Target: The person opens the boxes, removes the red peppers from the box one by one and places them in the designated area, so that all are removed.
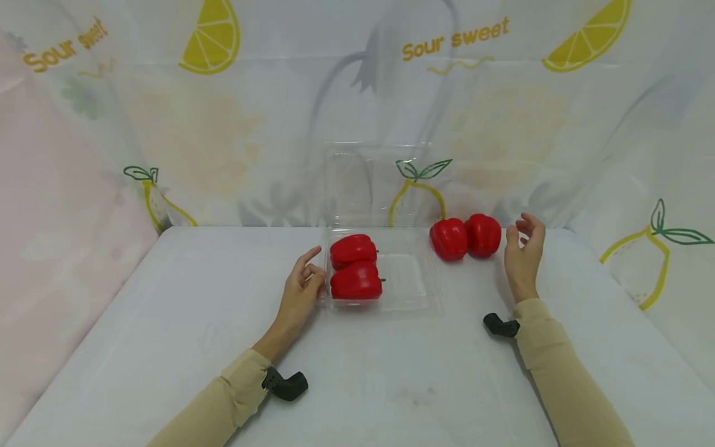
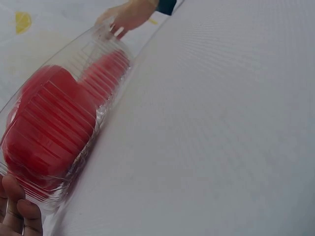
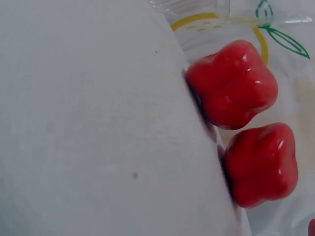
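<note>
A clear plastic clamshell box [image 1: 410,304] lies on the table with its lid [image 1: 349,186] raised at the back. Two red bell peppers, a front one [image 1: 356,281] and a rear one [image 1: 353,250], fill its left half. My left hand [image 1: 301,290] is at the box's left side, its bent fingertips [image 2: 30,211] right at the ribbed wall in the left wrist view. Two more bell peppers, one at left [image 1: 449,239] and one at right [image 1: 483,236], sit side by side right of the box. Just right of them, my right hand [image 1: 524,257] holds nothing, its fingers loosely bent.
A white cloth covers the table [image 1: 368,379]. Close behind the raised lid hangs a lemon-print curtain [image 1: 268,124]. Black wrist devices, one at the left cuff [image 1: 287,386] and one at the right cuff [image 1: 499,325], stick out over the table.
</note>
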`<state>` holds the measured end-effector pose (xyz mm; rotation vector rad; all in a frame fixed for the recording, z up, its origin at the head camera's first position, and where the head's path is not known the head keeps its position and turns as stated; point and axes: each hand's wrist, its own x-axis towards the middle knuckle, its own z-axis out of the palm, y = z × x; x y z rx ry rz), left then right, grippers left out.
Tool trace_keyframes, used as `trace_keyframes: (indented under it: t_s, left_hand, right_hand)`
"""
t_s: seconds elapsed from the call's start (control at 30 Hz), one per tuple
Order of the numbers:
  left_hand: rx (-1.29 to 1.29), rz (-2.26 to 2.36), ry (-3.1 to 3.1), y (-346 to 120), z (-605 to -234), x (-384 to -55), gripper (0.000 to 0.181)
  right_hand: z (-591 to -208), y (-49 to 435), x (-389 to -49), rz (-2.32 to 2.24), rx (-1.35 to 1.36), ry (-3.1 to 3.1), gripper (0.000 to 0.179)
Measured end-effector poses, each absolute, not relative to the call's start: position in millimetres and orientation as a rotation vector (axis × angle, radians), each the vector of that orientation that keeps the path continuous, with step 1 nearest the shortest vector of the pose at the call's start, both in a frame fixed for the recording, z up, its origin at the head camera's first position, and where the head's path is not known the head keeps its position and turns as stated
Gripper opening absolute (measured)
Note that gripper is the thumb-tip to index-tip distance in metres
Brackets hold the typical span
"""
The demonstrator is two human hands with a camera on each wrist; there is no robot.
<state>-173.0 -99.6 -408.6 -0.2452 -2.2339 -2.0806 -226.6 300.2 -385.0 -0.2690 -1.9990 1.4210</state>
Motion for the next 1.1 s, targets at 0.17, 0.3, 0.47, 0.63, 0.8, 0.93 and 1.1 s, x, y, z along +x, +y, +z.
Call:
trace_keyframes:
  t_s: [0.17, 0.3, 0.47, 0.63, 0.8, 0.93, 1.1]
  left_hand:
    - [-0.252, -2.073, -2.228, -99.9, -408.4, -173.2, 0.050]
    - [-0.257, -2.073, -2.219, -100.2, -408.8, -174.2, 0.050]
    - [-0.240, -2.075, -2.234, -100.5, -409.2, -173.2, 0.050]
    - [-0.248, -2.071, -2.237, -100.6, -408.8, -173.1, 0.049]
    - [-0.258, -2.074, -2.220, -100.4, -409.2, -173.9, 0.049]
    - [-0.270, -2.081, -2.214, -99.4, -410.8, -174.7, 0.049]
    - [-0.258, -2.077, -2.212, -99.9, -412.3, -174.6, 0.048]
  right_hand:
    - [-372.7, 290.4, -224.5, 1.398, -0.136, -1.985, 0.039]
    - [-362.5, 279.5, -221.8, 1.415, -0.009, -2.009, 0.038]
    - [-350.7, 265.1, -216.7, 1.496, 0.154, -2.078, 0.038]
    - [-342.5, 251.4, -212.0, 1.468, 0.324, -2.214, 0.037]
    - [-340.0, 235.9, -205.7, 1.351, 0.531, -2.437, 0.039]
    - [-340.6, 224.2, -200.5, 1.354, 0.656, -2.542, 0.040]
    - [-343.0, 209.3, -195.7, 1.343, 0.771, -2.644, 0.039]
